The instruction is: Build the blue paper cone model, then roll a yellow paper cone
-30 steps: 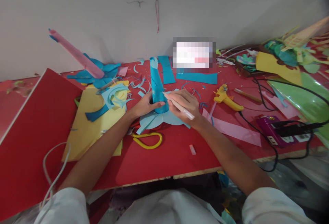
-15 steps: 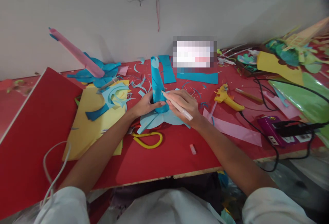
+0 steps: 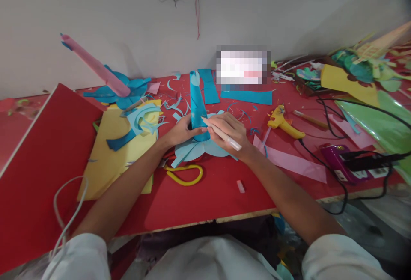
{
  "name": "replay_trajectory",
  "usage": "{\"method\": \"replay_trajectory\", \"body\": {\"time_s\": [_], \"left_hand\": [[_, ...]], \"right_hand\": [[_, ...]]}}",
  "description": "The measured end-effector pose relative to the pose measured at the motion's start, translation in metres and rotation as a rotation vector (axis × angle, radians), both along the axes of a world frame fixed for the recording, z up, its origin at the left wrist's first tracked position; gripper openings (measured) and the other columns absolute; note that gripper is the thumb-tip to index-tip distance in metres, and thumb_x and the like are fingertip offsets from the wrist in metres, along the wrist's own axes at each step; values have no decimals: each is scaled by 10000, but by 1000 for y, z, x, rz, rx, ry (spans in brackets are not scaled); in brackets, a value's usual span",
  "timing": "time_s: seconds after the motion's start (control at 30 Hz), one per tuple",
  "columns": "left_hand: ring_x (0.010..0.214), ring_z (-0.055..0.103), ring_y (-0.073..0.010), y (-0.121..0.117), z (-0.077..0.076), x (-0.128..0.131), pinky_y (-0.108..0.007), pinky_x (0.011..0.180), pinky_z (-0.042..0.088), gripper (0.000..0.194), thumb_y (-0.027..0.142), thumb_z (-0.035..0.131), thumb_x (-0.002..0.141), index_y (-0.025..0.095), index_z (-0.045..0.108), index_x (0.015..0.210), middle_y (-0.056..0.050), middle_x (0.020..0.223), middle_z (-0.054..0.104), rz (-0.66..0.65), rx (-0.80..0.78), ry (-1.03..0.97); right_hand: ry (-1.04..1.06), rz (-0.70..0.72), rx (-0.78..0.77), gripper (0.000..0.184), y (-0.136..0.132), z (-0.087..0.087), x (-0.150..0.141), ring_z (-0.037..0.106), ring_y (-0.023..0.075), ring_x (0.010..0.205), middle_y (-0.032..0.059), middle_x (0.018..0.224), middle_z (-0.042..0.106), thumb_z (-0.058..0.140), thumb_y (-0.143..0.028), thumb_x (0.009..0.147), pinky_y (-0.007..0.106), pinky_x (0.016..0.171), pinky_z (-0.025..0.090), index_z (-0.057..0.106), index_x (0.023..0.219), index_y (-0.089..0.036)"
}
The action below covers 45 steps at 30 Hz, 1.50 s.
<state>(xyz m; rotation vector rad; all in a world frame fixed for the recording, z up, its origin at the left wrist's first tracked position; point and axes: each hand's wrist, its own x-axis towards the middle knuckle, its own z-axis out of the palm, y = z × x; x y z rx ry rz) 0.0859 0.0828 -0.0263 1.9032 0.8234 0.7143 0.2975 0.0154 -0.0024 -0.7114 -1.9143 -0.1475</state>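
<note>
A rolled blue paper tube [image 3: 196, 98] stands upright on a light-blue petal-shaped paper base [image 3: 205, 148]. My left hand [image 3: 184, 132] is closed round the tube's lower part, thumb across its front. In my right hand [image 3: 230, 129] is a white pen [image 3: 224, 136], its tip against the tube's right side. Pale marks show on the tube's surface near the tip. Just in front of the base, partly hidden, lie yellow-handled scissors [image 3: 184, 182].
A yellow glue gun [image 3: 284, 122], a pink paper strip [image 3: 295, 164] and a purple box [image 3: 337, 164] with cables lie on the right. Yellow sheets [image 3: 112, 164], a red board [image 3: 41, 168] and a pink tube [image 3: 96, 66] on blue petals are at left. Paper scraps surround the base.
The tube's top has tipped slightly to the right. The pen tip has shifted a little along the tube's surface. Both hands keep their holds.
</note>
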Motion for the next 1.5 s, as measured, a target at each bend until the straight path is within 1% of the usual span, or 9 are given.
{"method": "replay_trajectory", "body": {"time_s": [0.1, 0.27, 0.6, 0.73, 0.9, 1.0, 1.17, 1.33, 1.5], "left_hand": [[1054, 697, -259, -1, 2, 0, -357, 894, 604, 658, 696, 725, 823, 146, 643, 1175, -113, 1128, 730, 0, 11, -5], [1034, 701, -251, -2, 3, 0, -350, 878, 606, 648, 667, 732, 828, 135, 640, 1185, -122, 1162, 727, 17, -3, 15], [1025, 699, -250, -1, 2, 1, -353, 881, 606, 674, 671, 742, 816, 141, 642, 1219, -115, 1173, 732, 7, -11, 14], [1033, 696, -248, -2, 4, 1, -349, 891, 601, 673, 679, 740, 813, 141, 646, 1204, -118, 1180, 727, 12, -10, 22], [1010, 698, -251, -3, 5, 1, -341, 862, 603, 695, 687, 756, 792, 130, 643, 1193, -121, 1155, 728, 19, -44, 19], [1046, 697, -259, -1, 3, 1, -352, 902, 599, 677, 667, 767, 792, 140, 645, 1200, -120, 1192, 723, 19, -38, 15], [1050, 694, -266, -2, 2, 1, -364, 900, 599, 695, 655, 777, 788, 139, 643, 1234, -122, 1197, 727, 21, -54, 9], [988, 698, -248, -2, 2, 0, -342, 841, 607, 692, 662, 786, 778, 137, 647, 1207, -117, 1146, 737, 23, -77, 1], [1011, 696, -251, -2, 2, 0, -355, 877, 603, 692, 676, 775, 783, 131, 646, 1190, -121, 1161, 732, 22, -55, 3]], "right_hand": [[-15, 10, -22, 237, -1, 1, 0, 738, 209, 945, 77, 1040, 761, 581, -180, 1009, 378, 870, 631, 631, 1234, -234], [63, -28, 39, 227, -1, 2, 0, 733, 210, 899, 69, 972, 752, 621, -167, 979, 374, 827, 638, 643, 1197, -223], [19, -86, -4, 166, -3, 1, 0, 737, 200, 915, 69, 985, 760, 578, -202, 1018, 375, 832, 649, 650, 1165, -233], [13, -74, 0, 144, -2, 1, 0, 739, 189, 870, 59, 946, 763, 579, -205, 1016, 352, 805, 651, 650, 1138, -231], [56, -39, -7, 188, -2, 2, -1, 741, 190, 906, 62, 965, 763, 610, -167, 991, 341, 858, 638, 652, 1168, -217], [72, -2, -27, 203, -2, 1, -2, 744, 187, 891, 55, 955, 764, 611, -154, 982, 329, 845, 637, 649, 1168, -224], [92, -53, -59, 156, -2, -2, -2, 749, 206, 905, 75, 974, 765, 590, -191, 997, 362, 835, 642, 641, 1139, -227], [92, -53, -37, 141, -2, -1, -2, 744, 196, 862, 69, 925, 760, 600, -170, 982, 343, 804, 636, 630, 1109, -221], [85, -74, -35, 112, -1, -1, -2, 751, 197, 876, 66, 940, 769, 581, -198, 1001, 352, 815, 641, 636, 1093, -230]]}}
